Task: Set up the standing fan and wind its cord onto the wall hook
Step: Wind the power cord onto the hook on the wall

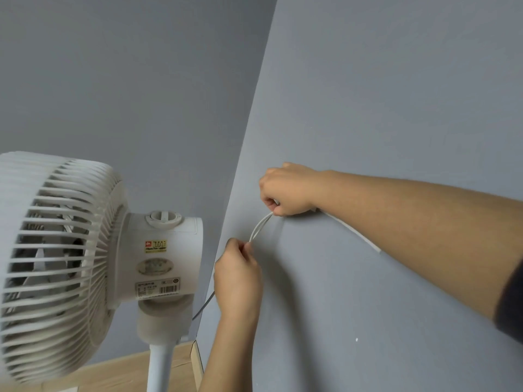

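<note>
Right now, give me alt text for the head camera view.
Two hands stretch a doubled white cord against a grey wall, right hand above, left hand below. A white standing fan stands at left.

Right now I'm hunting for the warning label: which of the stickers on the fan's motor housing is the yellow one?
The topmost sticker, just below the round knob. The oval one and the barcode label beneath it are pale.

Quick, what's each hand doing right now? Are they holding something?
Left hand: closed, pinching the thin white fan cord.
Right hand: closed on the same cord, up against the grey wall.
</note>
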A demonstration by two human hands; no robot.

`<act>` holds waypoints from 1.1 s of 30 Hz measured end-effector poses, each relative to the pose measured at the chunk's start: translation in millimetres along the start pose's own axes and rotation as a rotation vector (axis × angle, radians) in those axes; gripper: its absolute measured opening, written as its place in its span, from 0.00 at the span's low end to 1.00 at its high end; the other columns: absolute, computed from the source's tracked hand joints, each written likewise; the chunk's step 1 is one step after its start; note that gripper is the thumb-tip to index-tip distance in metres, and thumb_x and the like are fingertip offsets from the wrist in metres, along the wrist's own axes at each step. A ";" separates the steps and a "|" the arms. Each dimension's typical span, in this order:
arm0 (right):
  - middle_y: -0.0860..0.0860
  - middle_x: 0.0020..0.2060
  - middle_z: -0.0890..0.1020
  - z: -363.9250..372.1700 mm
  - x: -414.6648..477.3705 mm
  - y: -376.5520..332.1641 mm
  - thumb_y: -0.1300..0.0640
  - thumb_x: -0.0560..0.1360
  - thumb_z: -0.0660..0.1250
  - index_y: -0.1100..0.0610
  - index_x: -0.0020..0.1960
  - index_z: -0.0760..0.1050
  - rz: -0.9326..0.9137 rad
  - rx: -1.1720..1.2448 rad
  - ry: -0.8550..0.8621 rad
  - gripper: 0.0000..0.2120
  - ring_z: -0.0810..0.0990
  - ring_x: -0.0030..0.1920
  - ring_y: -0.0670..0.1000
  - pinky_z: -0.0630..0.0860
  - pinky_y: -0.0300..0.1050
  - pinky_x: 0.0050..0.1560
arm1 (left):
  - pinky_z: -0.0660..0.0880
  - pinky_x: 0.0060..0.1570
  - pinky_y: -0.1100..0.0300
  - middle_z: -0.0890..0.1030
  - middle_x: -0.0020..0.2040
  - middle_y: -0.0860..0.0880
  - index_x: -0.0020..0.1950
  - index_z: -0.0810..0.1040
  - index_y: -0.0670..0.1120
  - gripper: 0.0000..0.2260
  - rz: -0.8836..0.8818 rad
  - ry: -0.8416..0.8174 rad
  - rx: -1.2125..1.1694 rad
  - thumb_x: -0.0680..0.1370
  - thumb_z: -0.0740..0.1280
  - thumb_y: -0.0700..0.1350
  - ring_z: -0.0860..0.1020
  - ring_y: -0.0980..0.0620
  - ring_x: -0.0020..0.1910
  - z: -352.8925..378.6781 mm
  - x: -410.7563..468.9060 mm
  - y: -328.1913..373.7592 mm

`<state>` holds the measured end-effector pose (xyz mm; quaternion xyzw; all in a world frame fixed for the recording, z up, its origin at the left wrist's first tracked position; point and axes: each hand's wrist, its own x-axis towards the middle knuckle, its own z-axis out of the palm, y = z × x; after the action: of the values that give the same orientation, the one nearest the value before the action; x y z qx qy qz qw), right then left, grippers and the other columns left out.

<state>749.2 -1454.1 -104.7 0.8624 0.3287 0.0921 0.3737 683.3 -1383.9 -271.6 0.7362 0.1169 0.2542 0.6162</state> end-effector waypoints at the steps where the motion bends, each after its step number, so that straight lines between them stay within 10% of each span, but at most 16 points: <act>1: 0.47 0.47 0.81 1.1 1.4 0.2 0.57 0.72 0.63 0.49 0.39 0.73 0.016 0.010 0.023 0.05 0.74 0.55 0.50 0.68 0.45 0.50 | 0.71 0.37 0.52 0.79 0.37 0.45 0.43 0.73 0.41 0.09 -0.009 -0.020 -0.044 0.80 0.58 0.43 0.75 0.42 0.39 1.7 -0.1 0.1; 15: 0.50 0.48 0.82 -0.5 22.3 -3.2 0.64 0.70 0.64 0.51 0.41 0.75 0.329 0.113 0.009 0.08 0.79 0.51 0.55 0.74 0.49 0.56 | 0.77 0.37 0.46 0.79 0.33 0.47 0.42 0.75 0.48 0.08 -0.015 -0.097 -0.155 0.79 0.59 0.43 0.78 0.40 0.35 -2.0 4.7 -5.4; 24: 0.51 0.45 0.77 -3.2 37.4 -2.9 0.66 0.71 0.61 0.52 0.43 0.72 0.453 0.056 0.031 0.10 0.74 0.42 0.56 0.74 0.45 0.43 | 0.72 0.31 0.62 0.78 0.34 0.51 0.44 0.73 0.56 0.14 0.032 -0.202 -0.269 0.79 0.56 0.37 0.76 0.53 0.30 -10.5 6.4 0.2; 33: 0.53 0.52 0.81 -6.1 46.5 12.8 0.63 0.72 0.62 0.54 0.53 0.80 0.538 0.178 0.138 0.13 0.80 0.52 0.57 0.71 0.43 0.43 | 0.74 0.34 0.57 0.78 0.34 0.51 0.38 0.73 0.61 0.17 0.096 -0.170 -0.329 0.81 0.58 0.41 0.74 0.53 0.27 -7.0 6.6 3.9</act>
<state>788.8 -1427.5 -95.4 0.9397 0.1195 0.2173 0.2355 684.7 -1375.6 -265.6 0.6491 -0.0140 0.2361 0.7230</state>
